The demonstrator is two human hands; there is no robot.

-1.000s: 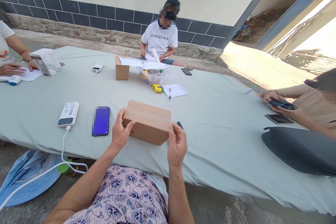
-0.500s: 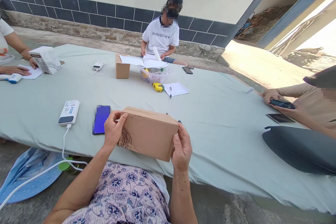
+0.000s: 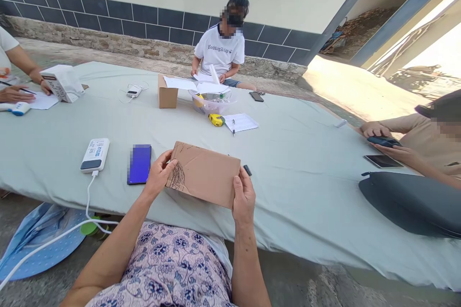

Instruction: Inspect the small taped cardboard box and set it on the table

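Observation:
I hold a brown cardboard box (image 3: 207, 172) with both hands above the near edge of the grey-green covered table (image 3: 288, 153). My left hand (image 3: 160, 177) grips its left end, beside a dark scribble on the cardboard. My right hand (image 3: 244, 197) grips its right end, thumb on the face turned toward me. The box is tilted so one broad side faces me. A small black object (image 3: 247, 170) lies on the cloth just past the box's right corner.
A blue-screened phone (image 3: 139, 164) and a white power bank (image 3: 94, 155) with a cable lie to the left. Farther off sit another cardboard box (image 3: 167, 93), a clear bowl (image 3: 212, 102), a yellow tape measure (image 3: 216, 120) and papers (image 3: 240, 123). Three other people sit around the table.
I have lifted the box off the cloth and rotated it toward me, so a broad side with a dark scribble now faces me. Both hands kept their grip on its ends.

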